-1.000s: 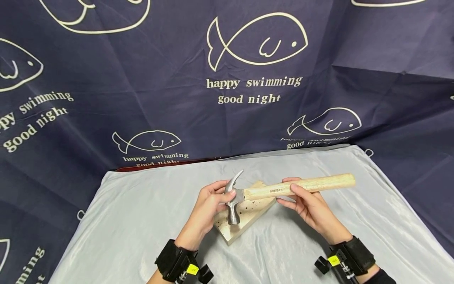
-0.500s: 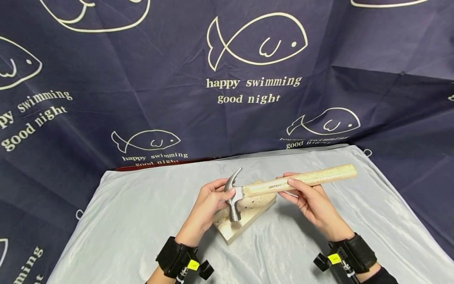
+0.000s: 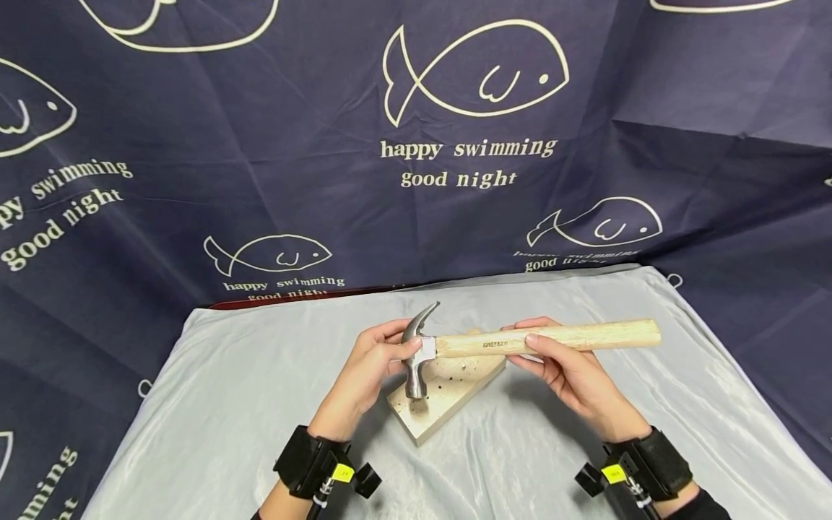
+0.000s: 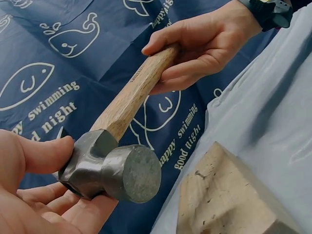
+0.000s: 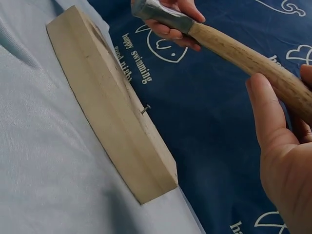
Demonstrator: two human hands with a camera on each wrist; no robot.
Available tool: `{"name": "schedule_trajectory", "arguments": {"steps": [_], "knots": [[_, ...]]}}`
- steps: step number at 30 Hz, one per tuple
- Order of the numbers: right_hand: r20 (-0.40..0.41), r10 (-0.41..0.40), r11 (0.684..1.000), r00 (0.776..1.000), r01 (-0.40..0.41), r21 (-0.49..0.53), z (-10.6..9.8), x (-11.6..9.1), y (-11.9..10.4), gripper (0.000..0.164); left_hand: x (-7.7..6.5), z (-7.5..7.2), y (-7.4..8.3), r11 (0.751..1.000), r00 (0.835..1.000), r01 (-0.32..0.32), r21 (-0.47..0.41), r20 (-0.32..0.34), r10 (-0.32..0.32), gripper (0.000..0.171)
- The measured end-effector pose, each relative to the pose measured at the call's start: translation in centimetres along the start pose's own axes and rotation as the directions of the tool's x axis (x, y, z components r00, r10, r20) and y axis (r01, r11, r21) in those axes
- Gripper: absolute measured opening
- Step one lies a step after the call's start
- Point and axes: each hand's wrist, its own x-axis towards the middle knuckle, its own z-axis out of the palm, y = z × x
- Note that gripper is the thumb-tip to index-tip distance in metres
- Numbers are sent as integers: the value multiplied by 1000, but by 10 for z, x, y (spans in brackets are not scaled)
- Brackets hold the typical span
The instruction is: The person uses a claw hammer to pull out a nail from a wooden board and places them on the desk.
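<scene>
A claw hammer [image 3: 468, 344] with a pale wooden handle and steel head is held level between both hands in the head view. My left hand [image 3: 364, 368] pinches the steel head [image 4: 97, 161], thumb on its near side and fingers behind. Around the middle of the handle [image 5: 239, 51], my right hand [image 3: 575, 379] grips with the thumb in front and fingers behind. Below the hammer lies a thick wooden block [image 3: 448, 397], its top marked with several small dark holes. One nail [image 5: 146, 109] stands partway out of the block in the right wrist view.
A light grey-blue cloth [image 3: 260, 419] covers the table under the block. Behind it hangs a dark blue curtain [image 3: 364, 202] with white fish drawings and lettering. Black camera straps [image 3: 312, 462] are on both wrists.
The hammer has shifted a little to the left, along with my left hand. Its handle end rose, then came down, so the handle lies flatter now. Both hands keep their hold.
</scene>
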Motion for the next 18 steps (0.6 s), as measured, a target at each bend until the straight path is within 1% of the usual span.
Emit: {"name": "schedule_trajectory", "arguments": {"steps": [4,7,11,15,18], "knots": [[-9,-15,1000,1000,14,-12,2,1,-1,29,2,-2,3,1000,1000,6,6,6,-6,44],[-32,-19,999,999,18,-38,4,2,0,29,3,-4,3,1000,1000,14,12,16,-15,43],[-110,0,999,994,-6,-52,8,2,0,24,5,-5,2,1000,999,17,21,40,-18,42],[-195,11,997,981,-25,-70,13,3,-2,18,7,-5,1,999,997,20,35,70,-22,41],[-231,9,994,973,-34,-105,15,4,-6,16,9,-4,-1,998,995,26,52,91,-30,39]]}}
